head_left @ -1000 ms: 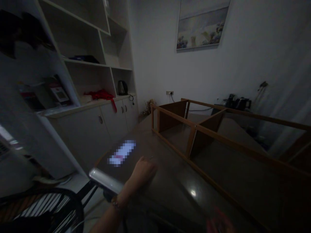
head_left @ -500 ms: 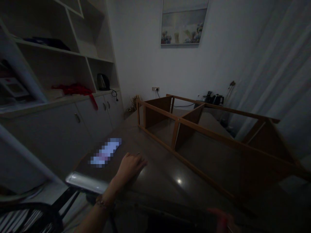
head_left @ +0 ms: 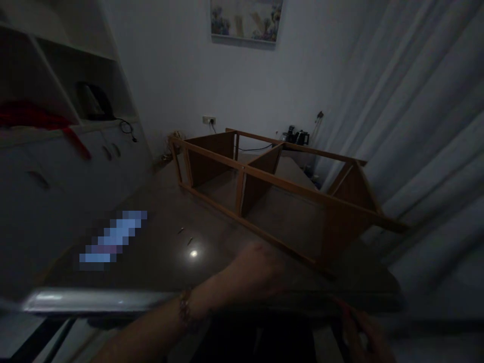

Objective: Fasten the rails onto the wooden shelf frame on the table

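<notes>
My left hand [head_left: 259, 272], with a bracelet on its wrist, is over the near part of the table [head_left: 159, 262]. Its fingers look curled together, and whatever they hold is hidden and blurred. Two small screws [head_left: 190, 241] lie on the tabletop to the left of it. At the lower right, below the table edge, my right hand [head_left: 365, 335] is closed around a dim, reddish slender tool [head_left: 342, 305] whose kind I cannot make out. A brown wooden shelf frame [head_left: 242, 189] lies on its side across the table, just beyond my left hand.
A bright pixelated patch [head_left: 117, 234] covers something on the table's left. White cabinets [head_left: 75, 166] with a kettle [head_left: 94, 101] and red cloth [head_left: 34, 115] stand at the left. Pale curtains [head_left: 416, 126] hang close to the frame's right end.
My left hand has moved right from the spot where the screws now show, toward my right hand. The view has turned right and down. My right hand shows more fully.
</notes>
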Demonstrator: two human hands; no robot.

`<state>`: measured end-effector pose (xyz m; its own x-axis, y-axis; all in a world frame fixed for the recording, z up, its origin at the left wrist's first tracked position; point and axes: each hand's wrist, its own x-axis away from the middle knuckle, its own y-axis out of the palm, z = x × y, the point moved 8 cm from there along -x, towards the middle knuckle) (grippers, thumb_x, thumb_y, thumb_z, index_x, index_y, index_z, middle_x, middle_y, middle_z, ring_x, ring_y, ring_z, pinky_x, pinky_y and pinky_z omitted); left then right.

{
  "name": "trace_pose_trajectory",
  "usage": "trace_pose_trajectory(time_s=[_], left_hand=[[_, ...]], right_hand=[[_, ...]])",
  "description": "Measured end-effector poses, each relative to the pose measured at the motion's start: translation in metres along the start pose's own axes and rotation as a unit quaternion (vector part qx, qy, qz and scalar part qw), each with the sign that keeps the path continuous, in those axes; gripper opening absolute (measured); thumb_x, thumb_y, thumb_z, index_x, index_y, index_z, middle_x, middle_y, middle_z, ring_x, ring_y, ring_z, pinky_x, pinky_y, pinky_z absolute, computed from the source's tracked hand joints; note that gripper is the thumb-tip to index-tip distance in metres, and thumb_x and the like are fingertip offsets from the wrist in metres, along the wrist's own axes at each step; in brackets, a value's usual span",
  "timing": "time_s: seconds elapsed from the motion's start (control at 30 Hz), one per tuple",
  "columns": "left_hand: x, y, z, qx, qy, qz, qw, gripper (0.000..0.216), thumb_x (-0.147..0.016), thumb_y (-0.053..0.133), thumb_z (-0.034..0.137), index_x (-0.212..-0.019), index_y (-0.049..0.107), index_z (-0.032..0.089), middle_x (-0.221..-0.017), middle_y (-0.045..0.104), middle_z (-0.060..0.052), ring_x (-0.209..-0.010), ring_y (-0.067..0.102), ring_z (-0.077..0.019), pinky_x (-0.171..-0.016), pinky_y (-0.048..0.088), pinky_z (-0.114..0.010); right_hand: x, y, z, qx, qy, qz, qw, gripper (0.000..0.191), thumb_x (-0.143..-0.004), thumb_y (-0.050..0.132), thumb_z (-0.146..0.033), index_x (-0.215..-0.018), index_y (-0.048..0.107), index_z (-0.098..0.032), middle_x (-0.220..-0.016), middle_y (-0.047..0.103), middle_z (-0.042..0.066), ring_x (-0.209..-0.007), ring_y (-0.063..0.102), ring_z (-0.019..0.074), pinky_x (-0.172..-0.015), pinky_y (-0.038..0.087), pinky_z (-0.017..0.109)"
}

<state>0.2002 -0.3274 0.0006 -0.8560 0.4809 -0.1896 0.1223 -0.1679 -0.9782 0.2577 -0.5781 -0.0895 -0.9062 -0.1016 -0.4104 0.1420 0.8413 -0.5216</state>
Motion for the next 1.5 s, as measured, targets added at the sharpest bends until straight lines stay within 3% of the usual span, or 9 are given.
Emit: trace_pose_trajectory(time_s=[0.07, 0.13, 0.27, 0.43, 0.53, 0.7, 1.0, 1.17, 1.5], left_hand=[[-0.028, -0.005, 0.002, 0.049, 0.012, 0.023, 0.998, 0.022, -0.095, 0.058, 0.042, -0.097, 0.063, 0.02, -0.101, 0.071, -0.004, -0.098, 0.063, -0.0206, -0.088, 0.042, -0.035], [-0.053, -0.001, -0.009, 0.068, -0.031, 0.042, 0.996, 0.024, -0.095, 0.058, 0.041, -0.106, 0.061, 0.02, -0.111, 0.068, -0.006, -0.106, 0.06, -0.0234, -0.091, 0.043, -0.037], [-0.09, 0.025, -0.031, 0.061, -0.132, 0.067, 0.987, 0.046, -0.09, 0.061, 0.052, -0.113, 0.056, 0.012, -0.123, 0.06, -0.016, -0.118, 0.054, -0.0319, -0.097, 0.042, -0.043], [-0.113, 0.051, -0.021, 0.099, -0.058, 0.055, 0.992, 0.058, -0.088, 0.056, 0.065, -0.115, 0.058, 0.013, -0.123, 0.061, -0.014, -0.115, 0.056, -0.0314, -0.098, 0.043, -0.045], [-0.117, 0.06, -0.012, 0.11, -0.009, 0.036, 0.993, 0.05, -0.094, 0.045, 0.063, -0.105, 0.065, 0.018, -0.115, 0.067, -0.009, -0.11, 0.06, -0.029, -0.097, 0.043, -0.045], [-0.115, 0.071, -0.007, 0.119, 0.007, 0.022, 0.993, 0.039, -0.105, 0.033, 0.039, -0.104, 0.067, 0.02, -0.11, 0.069, -0.007, -0.108, 0.062, -0.0256, -0.096, 0.044, -0.043], [-0.114, 0.08, -0.01, 0.148, 0.008, 0.034, 0.988, 0.031, -0.104, 0.038, 0.036, -0.105, 0.065, 0.019, -0.112, 0.069, -0.006, -0.106, 0.062, -0.0233, -0.097, 0.045, -0.041], [-0.115, 0.08, -0.012, 0.15, 0.016, 0.049, 0.987, 0.031, -0.104, 0.038, 0.033, -0.104, 0.066, 0.02, -0.106, 0.071, -0.005, -0.1, 0.064, -0.0213, -0.091, 0.046, -0.037], [-0.114, 0.079, -0.01, 0.128, 0.032, 0.047, 0.99, 0.027, -0.103, 0.044, 0.033, -0.099, 0.066, 0.019, -0.103, 0.071, -0.003, -0.098, 0.063, -0.0212, -0.087, 0.036, -0.037]], right_hand=[[0.007, -0.007, -0.005, -0.005, 0.06, 0.034, 0.998, 0.054, -0.085, 0.049, -0.071, -0.086, 0.074, -0.023, -0.088, 0.074, 0.008, -0.083, 0.067, 0.0254, -0.074, 0.053, 0.037], [0.014, -0.008, -0.007, -0.038, 0.121, 0.068, 0.99, 0.057, -0.086, 0.046, -0.073, -0.085, 0.071, -0.022, -0.088, 0.073, 0.007, -0.086, 0.066, 0.0247, -0.075, 0.053, 0.035], [0.016, -0.003, -0.012, -0.053, 0.131, 0.076, 0.987, 0.056, -0.089, 0.044, -0.071, -0.084, 0.07, -0.022, -0.086, 0.07, 0.006, -0.085, 0.065, 0.023, -0.079, 0.051, 0.034], [0.016, -0.001, -0.015, -0.039, 0.107, 0.087, 0.99, 0.045, -0.098, 0.04, -0.056, -0.09, 0.069, -0.022, -0.092, 0.069, 0.005, -0.09, 0.063, 0.0205, -0.082, 0.049, 0.033], [0.012, 0.009, -0.019, -0.025, 0.059, 0.067, 0.996, 0.038, -0.101, 0.039, -0.048, -0.095, 0.069, -0.024, -0.096, 0.069, 0.005, -0.092, 0.061, 0.0201, -0.082, 0.048, 0.032], [0.004, 0.025, -0.022, 0.013, -0.003, 0.074, 0.997, 0.033, -0.103, 0.038, -0.038, -0.102, 0.068, -0.026, -0.095, 0.068, 0.004, -0.093, 0.06, 0.0209, -0.086, 0.044, 0.036], [0.003, 0.034, -0.019, 0.048, -0.02, 0.127, 0.99, 0.027, -0.102, 0.043, -0.032, -0.108, 0.069, -0.026, -0.095, 0.068, 0.004, -0.092, 0.057, 0.0208, -0.081, 0.044, 0.034], [0.01, 0.033, -0.006, 0.014, 0.009, 0.184, 0.983, 0.029, -0.098, 0.051, -0.037, -0.12, 0.063, -0.021, -0.11, 0.068, 0.009, -0.097, 0.062, 0.02, -0.084, 0.049, 0.034], [0.012, 0.035, -0.005, -0.017, 0.045, 0.199, 0.979, 0.023, -0.089, 0.065, -0.044, -0.085, 0.062, -0.021, -0.075, 0.064, 0.0, -0.067, 0.061, 0.0142, -0.063, 0.049, 0.025]])
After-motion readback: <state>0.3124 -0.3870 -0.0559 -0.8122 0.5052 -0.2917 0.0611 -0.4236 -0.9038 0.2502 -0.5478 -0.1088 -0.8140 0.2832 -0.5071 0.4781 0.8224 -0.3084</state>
